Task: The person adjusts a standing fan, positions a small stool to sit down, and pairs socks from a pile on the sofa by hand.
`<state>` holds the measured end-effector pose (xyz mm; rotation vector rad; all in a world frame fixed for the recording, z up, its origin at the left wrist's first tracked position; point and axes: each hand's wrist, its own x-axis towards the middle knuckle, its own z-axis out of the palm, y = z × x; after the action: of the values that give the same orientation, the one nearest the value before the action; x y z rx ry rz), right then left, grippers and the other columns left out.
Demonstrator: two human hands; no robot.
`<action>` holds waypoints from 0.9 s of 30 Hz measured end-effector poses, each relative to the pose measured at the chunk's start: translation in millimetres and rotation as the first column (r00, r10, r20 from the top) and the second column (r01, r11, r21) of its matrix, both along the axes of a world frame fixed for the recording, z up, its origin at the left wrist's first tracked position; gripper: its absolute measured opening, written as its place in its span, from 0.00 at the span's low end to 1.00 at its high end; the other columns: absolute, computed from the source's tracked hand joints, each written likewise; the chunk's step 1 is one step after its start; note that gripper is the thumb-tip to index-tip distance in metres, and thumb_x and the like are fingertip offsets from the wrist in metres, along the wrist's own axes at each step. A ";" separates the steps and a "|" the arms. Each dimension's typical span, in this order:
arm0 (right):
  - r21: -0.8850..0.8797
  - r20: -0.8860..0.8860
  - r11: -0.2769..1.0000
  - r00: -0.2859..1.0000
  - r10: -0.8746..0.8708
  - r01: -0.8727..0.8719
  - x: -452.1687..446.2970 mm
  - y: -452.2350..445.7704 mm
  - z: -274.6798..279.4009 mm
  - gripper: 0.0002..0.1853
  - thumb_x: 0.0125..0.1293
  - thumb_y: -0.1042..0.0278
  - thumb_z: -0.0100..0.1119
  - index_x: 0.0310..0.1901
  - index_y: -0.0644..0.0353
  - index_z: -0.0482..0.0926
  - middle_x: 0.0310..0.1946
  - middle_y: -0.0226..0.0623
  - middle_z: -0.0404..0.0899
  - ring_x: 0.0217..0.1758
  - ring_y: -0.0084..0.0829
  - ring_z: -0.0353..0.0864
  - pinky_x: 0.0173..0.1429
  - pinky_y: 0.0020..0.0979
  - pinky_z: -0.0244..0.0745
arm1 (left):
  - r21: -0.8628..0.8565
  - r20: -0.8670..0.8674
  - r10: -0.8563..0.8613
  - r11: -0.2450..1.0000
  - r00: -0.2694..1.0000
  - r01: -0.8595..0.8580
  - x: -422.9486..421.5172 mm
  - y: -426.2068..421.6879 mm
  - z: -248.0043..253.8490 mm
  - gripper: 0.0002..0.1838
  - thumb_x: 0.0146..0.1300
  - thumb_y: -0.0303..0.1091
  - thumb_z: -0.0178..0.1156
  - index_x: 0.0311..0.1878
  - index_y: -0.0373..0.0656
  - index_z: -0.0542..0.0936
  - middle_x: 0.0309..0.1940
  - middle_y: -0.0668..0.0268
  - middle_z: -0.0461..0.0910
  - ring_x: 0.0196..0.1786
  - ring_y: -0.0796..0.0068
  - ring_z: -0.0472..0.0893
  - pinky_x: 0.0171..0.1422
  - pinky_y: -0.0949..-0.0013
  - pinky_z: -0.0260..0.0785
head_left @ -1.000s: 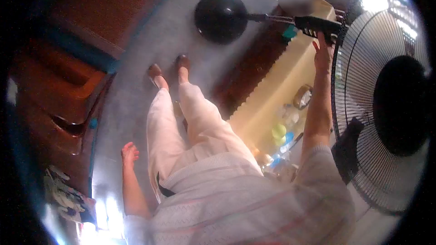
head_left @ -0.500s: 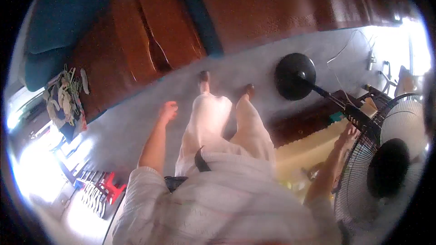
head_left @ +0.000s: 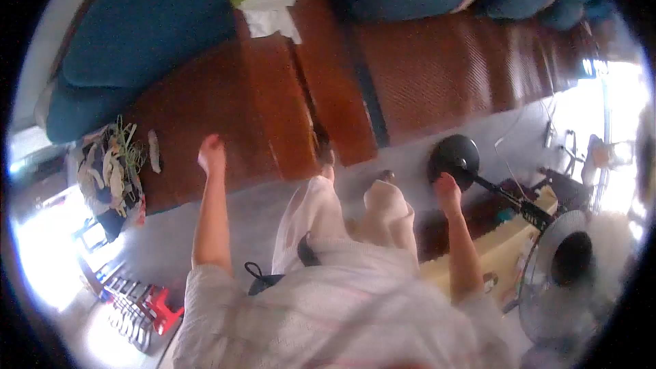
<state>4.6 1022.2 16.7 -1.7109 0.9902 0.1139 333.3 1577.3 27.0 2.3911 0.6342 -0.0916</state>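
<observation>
My left hand point(head_left: 212, 155) hangs out in front of me with its fingers curled in, and nothing shows in it. In the view it lies over the brown mat point(head_left: 181, 119) on a long seat. My right hand point(head_left: 448, 191) is lowered on the other side, in front of the round black base point(head_left: 465, 152) of a standing fan. Blur hides how its fingers are set, and I see no object in it. Both hands appear apart from the things around them.
Blue cushions point(head_left: 147, 24) line the long seat, which has a brown wooden middle section point(head_left: 273, 102) bearing white paper point(head_left: 270, 22). A pile of cloths point(head_left: 109, 171) sits at its left end. The fan's head point(head_left: 570, 260), a yellowish cabinet point(head_left: 499, 249) and a red stool point(head_left: 164, 311) stand nearby.
My right hand has come away from beside the fan and swung forward. My left hand has moved forward and left. The view now takes in more of the seat and its cushions.
</observation>
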 end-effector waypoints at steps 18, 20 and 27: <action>-0.220 0.215 0.786 0.757 0.617 -0.578 454.8 161.3 66.0 0.13 0.54 0.65 0.56 0.41 0.60 0.75 0.31 0.38 0.79 0.32 0.30 0.78 0.38 0.28 0.72 | 0.041 -0.071 -0.125 0.991 0.990 0.128 244.8 -187.4 30.3 0.32 0.33 0.41 0.64 0.47 0.40 0.74 0.37 0.59 0.79 0.38 0.65 0.78 0.44 0.70 0.69; -0.274 0.236 0.766 0.732 0.639 -0.581 472.9 163.0 65.5 0.12 0.54 0.65 0.57 0.40 0.59 0.75 0.30 0.38 0.79 0.31 0.31 0.78 0.37 0.28 0.72 | -0.061 -0.092 -0.080 0.995 0.993 0.075 247.3 -179.8 4.0 0.26 0.36 0.40 0.64 0.42 0.39 0.76 0.33 0.61 0.79 0.35 0.68 0.78 0.40 0.69 0.70; -0.584 0.265 0.677 0.683 0.681 -0.448 516.8 185.6 85.0 0.10 0.53 0.67 0.56 0.37 0.57 0.76 0.28 0.40 0.78 0.31 0.33 0.78 0.36 0.29 0.72 | -0.809 -0.179 -0.284 0.587 0.942 0.023 212.1 -133.9 61.0 0.06 0.48 0.29 0.60 0.31 0.42 0.76 0.25 0.68 0.77 0.29 0.79 0.75 0.29 0.74 0.67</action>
<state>521.4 1207.7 101.8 -2.3291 0.0510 -0.1432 545.4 1443.4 87.9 1.5239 0.3742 -0.6818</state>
